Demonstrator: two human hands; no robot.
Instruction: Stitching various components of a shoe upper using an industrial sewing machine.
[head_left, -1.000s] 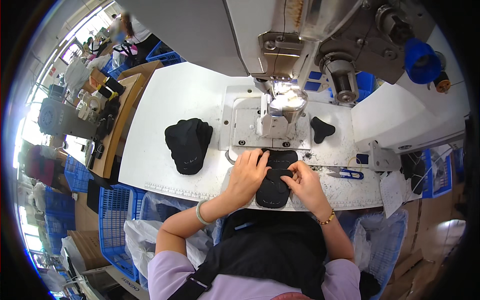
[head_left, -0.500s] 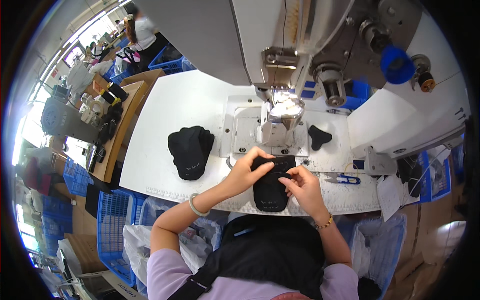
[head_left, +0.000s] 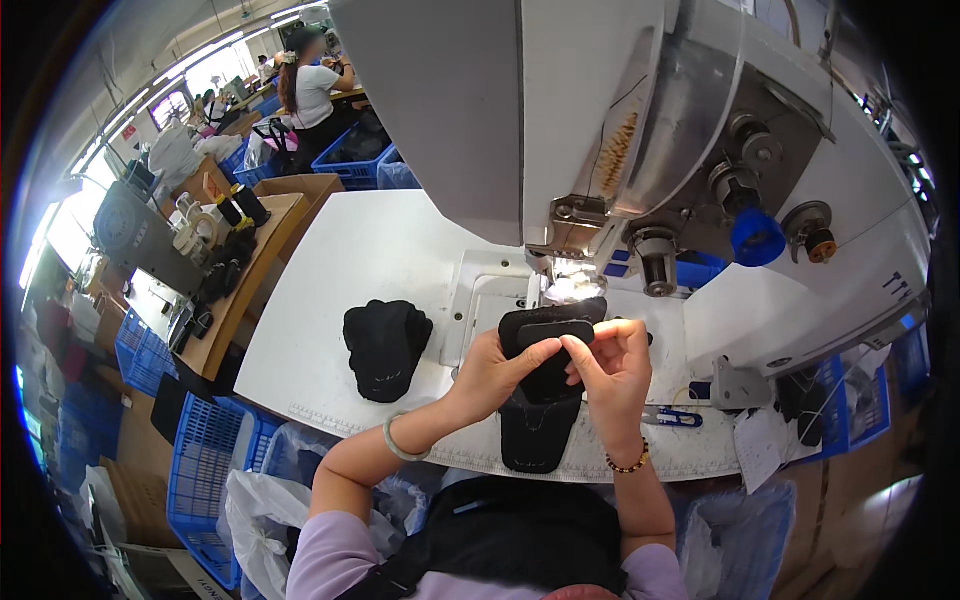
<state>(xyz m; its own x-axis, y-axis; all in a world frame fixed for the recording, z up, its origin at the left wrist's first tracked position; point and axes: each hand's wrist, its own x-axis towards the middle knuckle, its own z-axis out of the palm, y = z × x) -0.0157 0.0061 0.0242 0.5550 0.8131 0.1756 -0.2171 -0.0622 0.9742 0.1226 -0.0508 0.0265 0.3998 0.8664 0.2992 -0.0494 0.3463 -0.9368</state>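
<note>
While both my hands lift the black fabric piece [head_left: 545, 345] above the white counter [head_left: 370, 255], left fingers [head_left: 535, 352] and right fingers [head_left: 580, 362] pinch its upper edge below the sewing machine [head_left: 600, 130]; a black stack [head_left: 385, 345] lies left.

Head-worn fisheye view, looking steeply down at the sewing machine [head_left: 640, 150]

The single camera sits close above and just in front of the machine, facing away from the wearer; the white table [head_left: 370, 260] spreads left of the machine, blue crates [head_left: 210, 470] below-left, edges bending toward the rim.
</note>
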